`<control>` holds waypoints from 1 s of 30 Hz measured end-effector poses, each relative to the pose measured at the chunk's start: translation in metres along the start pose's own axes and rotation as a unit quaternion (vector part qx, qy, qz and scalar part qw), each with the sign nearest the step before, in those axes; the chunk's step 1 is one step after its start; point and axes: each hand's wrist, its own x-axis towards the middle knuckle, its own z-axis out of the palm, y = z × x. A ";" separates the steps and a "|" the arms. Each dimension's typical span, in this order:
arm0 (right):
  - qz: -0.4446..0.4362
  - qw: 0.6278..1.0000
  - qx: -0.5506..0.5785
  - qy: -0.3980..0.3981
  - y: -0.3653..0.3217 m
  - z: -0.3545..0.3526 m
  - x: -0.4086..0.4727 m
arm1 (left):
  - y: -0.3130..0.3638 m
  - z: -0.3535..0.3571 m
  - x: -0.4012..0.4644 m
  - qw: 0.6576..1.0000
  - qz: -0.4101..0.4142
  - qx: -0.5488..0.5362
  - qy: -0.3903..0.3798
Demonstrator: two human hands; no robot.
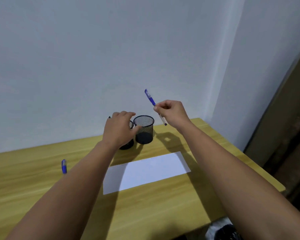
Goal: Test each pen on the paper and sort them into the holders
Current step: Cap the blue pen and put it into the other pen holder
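Observation:
My right hand (171,112) pinches a blue-capped pen (150,97) in the air, cap up and tilted left, just right of and above the right black mesh holder (144,129). That holder looks empty. My left hand (119,130) is wrapped over the left mesh holder (128,144), which it mostly hides, and its thumb touches the right holder. A white sheet of paper (145,172) lies flat on the wooden desk (42,170) in front of the holders. Another blue pen (64,166) lies on the desk at the left, partly behind my left forearm.
The desk stands against a pale wall. Its right edge runs close to the paper, with a dark doorway or panel beyond. A black bin with a white bag (223,229) sits below the desk's front right corner.

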 end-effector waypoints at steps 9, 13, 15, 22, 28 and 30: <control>0.003 0.991 -0.123 0.049 0.039 0.044 0.043 | 0.009 0.047 0.036 0.980 0.017 0.186 -0.069; 0.025 0.979 -0.200 0.038 0.049 0.052 0.042 | 0.006 0.059 0.040 0.978 0.008 0.198 -0.062; 0.033 0.974 -0.218 0.042 0.052 0.052 0.042 | 0.006 0.063 0.042 0.979 0.003 0.193 -0.061; 0.033 0.978 -0.199 0.060 0.053 0.049 0.039 | 0.009 0.064 0.042 0.981 -0.002 0.184 -0.056; -0.006 0.984 -0.158 0.087 0.033 0.041 0.020 | 0.015 0.041 0.029 0.983 -0.011 0.174 -0.060; -0.020 0.984 -0.148 0.096 0.019 0.039 0.011 | 0.015 0.024 0.020 0.986 -0.008 0.159 -0.050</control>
